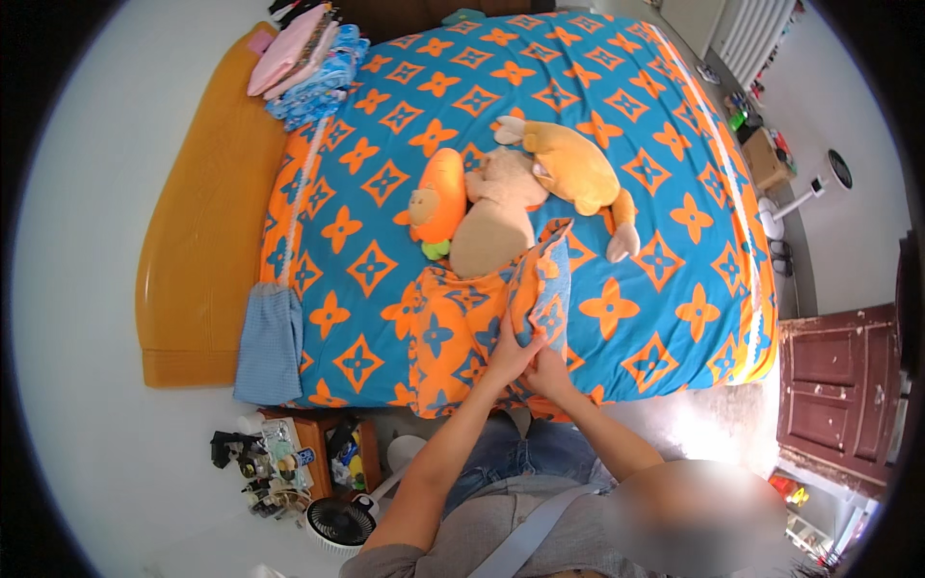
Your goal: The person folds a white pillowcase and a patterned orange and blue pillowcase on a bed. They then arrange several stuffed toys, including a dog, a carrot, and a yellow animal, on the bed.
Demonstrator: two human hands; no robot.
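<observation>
Near the bed's front edge, my left hand grips the gathered fabric of an orange and blue patterned pillowcase. My right hand holds the same bunched fabric just beside it; the fingers of both are partly hidden. One side of the cloth is folded up, showing its paler inside. Against its upper edge lies a beige plush toy; whether its lower end goes under or into the cloth I cannot tell. A carrot-shaped plush sits on its left, and a yellow-orange plush animal lies at upper right.
A blue and orange sheet covers the bed, which has a yellow headboard. Folded clothes are stacked at upper left, and a light-blue checked cloth hangs at the corner. A fan and a cluttered nightstand stand at lower left.
</observation>
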